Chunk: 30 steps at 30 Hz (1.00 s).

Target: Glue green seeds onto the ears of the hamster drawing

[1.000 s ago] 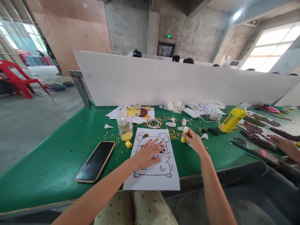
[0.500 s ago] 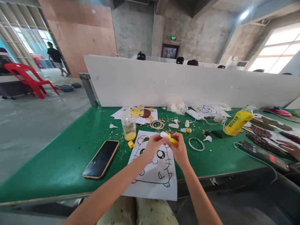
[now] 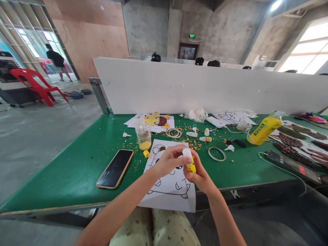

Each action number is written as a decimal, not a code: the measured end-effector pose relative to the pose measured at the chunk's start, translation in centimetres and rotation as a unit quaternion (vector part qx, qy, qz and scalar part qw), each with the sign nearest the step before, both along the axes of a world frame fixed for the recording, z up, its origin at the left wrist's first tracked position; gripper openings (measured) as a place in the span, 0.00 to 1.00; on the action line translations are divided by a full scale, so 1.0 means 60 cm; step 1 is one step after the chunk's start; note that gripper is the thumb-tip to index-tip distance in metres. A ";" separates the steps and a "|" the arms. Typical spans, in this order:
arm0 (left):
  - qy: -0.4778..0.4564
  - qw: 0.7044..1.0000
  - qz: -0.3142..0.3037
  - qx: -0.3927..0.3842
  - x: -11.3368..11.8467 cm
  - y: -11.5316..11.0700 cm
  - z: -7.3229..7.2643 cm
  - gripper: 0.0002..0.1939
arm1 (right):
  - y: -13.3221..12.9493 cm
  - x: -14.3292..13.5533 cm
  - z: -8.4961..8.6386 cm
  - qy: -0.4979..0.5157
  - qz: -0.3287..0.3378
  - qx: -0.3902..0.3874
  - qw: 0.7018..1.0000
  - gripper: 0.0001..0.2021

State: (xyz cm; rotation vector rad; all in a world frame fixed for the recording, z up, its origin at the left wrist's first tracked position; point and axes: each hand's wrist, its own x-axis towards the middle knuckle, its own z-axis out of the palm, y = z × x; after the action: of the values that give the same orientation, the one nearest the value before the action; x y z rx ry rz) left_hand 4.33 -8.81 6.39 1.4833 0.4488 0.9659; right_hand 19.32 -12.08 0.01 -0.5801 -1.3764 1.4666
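Observation:
Between my two hands is a small yellow glue bottle (image 3: 191,167) with a white top, held nearly upright. My right hand (image 3: 202,176) is wrapped round its yellow body. The fingers of my left hand (image 3: 171,160) close on the white top, thumb lying across it. Below them, a paper sheet (image 3: 164,200) with a black outline drawing of a hamster overhangs the table's front edge. One ear of the drawing carries a dark green patch; the hands cover part of the face.
A phone (image 3: 115,169) lies left of the sheet, near a clear plastic cup (image 3: 143,136) holding yellow grains and a yellow cap (image 3: 146,153). Small bottles (image 3: 205,139), rings (image 3: 217,154) and scattered grains lie behind. At right are a yellow bottle (image 3: 265,130), a power bank (image 3: 292,165) and another person's hand (image 3: 319,155).
The glue bottle has turned from slanting sideways to nearly upright and come slightly lower, with both hands still on it. The view has shifted slightly.

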 end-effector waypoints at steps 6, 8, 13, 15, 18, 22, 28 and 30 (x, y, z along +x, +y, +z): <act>-0.028 0.998 0.055 -0.019 0.022 0.012 -0.028 0.22 | 0.000 -0.023 0.012 0.145 -0.146 -0.010 0.978 0.23; 0.080 0.993 0.078 0.043 0.023 0.031 -0.039 0.28 | 0.015 -0.025 0.019 0.151 -0.242 -0.006 0.958 0.17; 0.266 0.954 0.102 0.097 -0.023 0.089 -0.076 0.30 | 0.090 0.026 0.046 0.039 -0.438 0.064 0.896 0.12; 0.337 0.921 0.134 0.139 -0.041 0.092 -0.100 0.28 | 0.122 0.050 0.053 -0.034 -0.473 0.109 0.874 0.13; 0.419 0.872 0.115 0.224 -0.048 0.067 -0.135 0.23 | 0.156 0.060 0.055 -0.082 -0.401 0.090 0.908 0.10; 0.495 0.806 0.099 0.310 -0.045 0.030 -0.147 0.19 | 0.169 0.030 0.048 0.021 -0.236 -0.009 0.971 0.09; 0.563 0.722 0.117 0.385 -0.044 0.009 -0.133 0.19 | 0.164 -0.030 0.014 0.018 -0.149 -0.066 0.987 0.24; 0.571 0.707 0.127 0.399 -0.041 0.002 -0.133 0.21 | 0.167 -0.042 -0.007 0.006 -0.134 -0.070 0.988 0.26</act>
State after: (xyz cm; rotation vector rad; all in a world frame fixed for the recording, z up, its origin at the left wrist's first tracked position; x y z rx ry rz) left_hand 1.87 -8.70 -1.61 2.8442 1.2513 0.2626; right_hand 16.79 -2.08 -0.41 -0.8125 -1.1413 1.3509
